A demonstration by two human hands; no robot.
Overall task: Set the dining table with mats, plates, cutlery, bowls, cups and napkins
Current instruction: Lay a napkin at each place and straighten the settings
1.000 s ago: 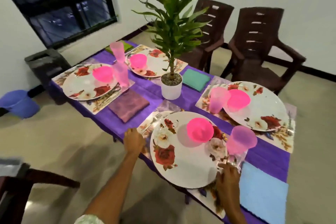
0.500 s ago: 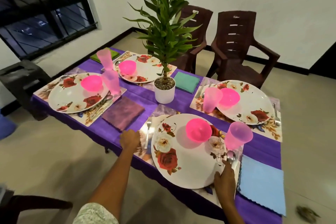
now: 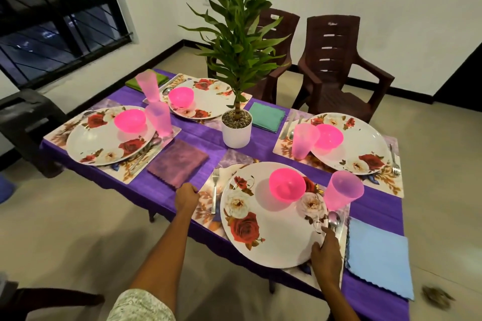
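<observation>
At the near edge of the purple-clothed table [image 3: 182, 219], the person works on the closest place setting. Left hand [image 3: 185, 197] curls its fingers over the near-left corner of the floral mat [image 3: 206, 206], just beside the fork [image 3: 215, 190]. Right hand [image 3: 325, 250] rests at the right rim of the rose-patterned plate [image 3: 268, 216], fingers on the spoon [image 3: 333, 220]; whether it pinches the spoon or only touches it cannot be told. A pink bowl [image 3: 287, 185] sits on the plate, a pink cup [image 3: 343, 194] stands just beyond the spoon, and a light blue napkin [image 3: 379, 258] lies to the right.

All four settings appear complete, so the step in hand is judged to be final alignment. The next move likely calls for squaring mat and spoon without jogging the cup.
</observation>
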